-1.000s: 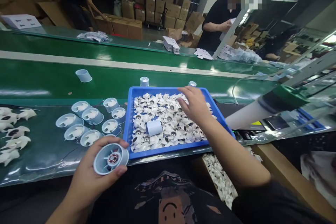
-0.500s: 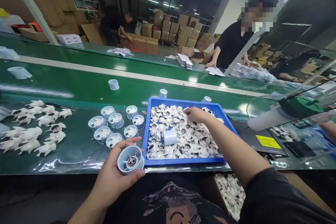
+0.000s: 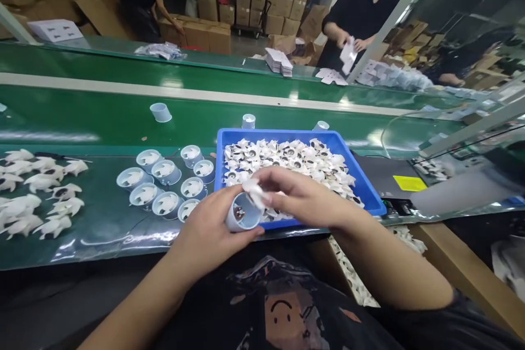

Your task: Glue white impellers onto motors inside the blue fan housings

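Presently the left grip (image 3: 211, 225) curls around a pale-blue housing (image 3: 249, 222), while the right grip (image 3: 305, 196) pinches a white fan wheel (image 3: 255, 193) between its fingertips, right at the housing's open mouth.

**No readable words**

Toward three o'clock, can spot a yellow label (image 3: 410, 183) on a dark flat panel (image 3: 375, 172), but cannot read it. Near six o'clock, can make out only a line-drawn face (image 3: 282, 318) on the dark shirt (image 3: 250, 311).

From the tray (image 3: 220, 164) of impellers (image 3: 297, 164), fan housings (image 3: 165, 175) stand at 9 o'clock, loose impellers (image 3: 43, 181) beyond them, and the belt (image 3: 197, 115) at 12 o'clock.
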Demonstrator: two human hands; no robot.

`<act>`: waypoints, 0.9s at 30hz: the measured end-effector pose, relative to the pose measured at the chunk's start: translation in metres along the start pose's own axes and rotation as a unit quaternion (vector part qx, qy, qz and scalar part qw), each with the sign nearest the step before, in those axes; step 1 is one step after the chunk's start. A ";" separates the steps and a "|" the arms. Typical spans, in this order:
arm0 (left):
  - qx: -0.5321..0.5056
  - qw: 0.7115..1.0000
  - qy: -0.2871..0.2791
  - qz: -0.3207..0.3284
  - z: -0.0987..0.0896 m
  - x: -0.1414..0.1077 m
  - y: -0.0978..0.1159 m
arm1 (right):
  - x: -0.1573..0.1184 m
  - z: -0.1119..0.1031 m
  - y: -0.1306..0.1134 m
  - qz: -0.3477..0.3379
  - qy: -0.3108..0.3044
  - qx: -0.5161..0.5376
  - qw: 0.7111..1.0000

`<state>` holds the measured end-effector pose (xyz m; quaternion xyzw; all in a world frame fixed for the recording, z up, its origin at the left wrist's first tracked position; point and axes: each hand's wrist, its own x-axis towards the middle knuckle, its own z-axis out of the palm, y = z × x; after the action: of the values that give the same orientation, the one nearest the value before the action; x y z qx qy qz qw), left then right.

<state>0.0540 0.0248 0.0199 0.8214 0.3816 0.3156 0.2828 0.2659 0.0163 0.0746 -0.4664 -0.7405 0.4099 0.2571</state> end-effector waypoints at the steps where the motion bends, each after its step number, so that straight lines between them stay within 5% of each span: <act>1: 0.020 1.000 0.002 0.018 0.002 0.003 0.003 | -0.006 0.006 -0.009 -0.023 0.006 -0.052 0.998; 4: 0.081 0.995 0.013 0.058 0.008 0.006 0.008 | -0.014 0.015 -0.023 -0.029 0.034 -0.243 0.969; 6: 0.114 0.990 0.036 0.080 0.010 0.004 0.008 | -0.014 0.016 -0.023 -0.017 0.037 -0.280 0.959; 12: 0.159 0.980 0.088 0.084 0.003 0.005 0.011 | -0.013 0.011 -0.016 -0.095 0.128 -0.190 0.969; 18: 0.194 0.964 0.103 0.153 0.014 0.003 0.015 | -0.008 0.022 -0.018 -0.038 0.040 -0.261 0.964; 23: 0.177 0.967 0.084 0.164 0.017 0.005 0.014 | -0.013 0.024 0.005 -0.065 0.101 -0.180 0.976; 25: 0.172 0.976 0.054 0.121 0.004 0.023 0.006 | -0.027 0.018 0.018 -0.129 0.152 -0.124 0.972; 27: 0.187 0.982 0.038 0.005 -0.016 0.058 -0.007 | -0.045 0.011 0.028 -0.162 0.209 -0.077 0.961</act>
<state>0.0683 0.0792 0.0428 0.8493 0.4403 0.2707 0.1078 0.2901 -0.0217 0.0448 -0.4340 -0.7651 0.1976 0.4327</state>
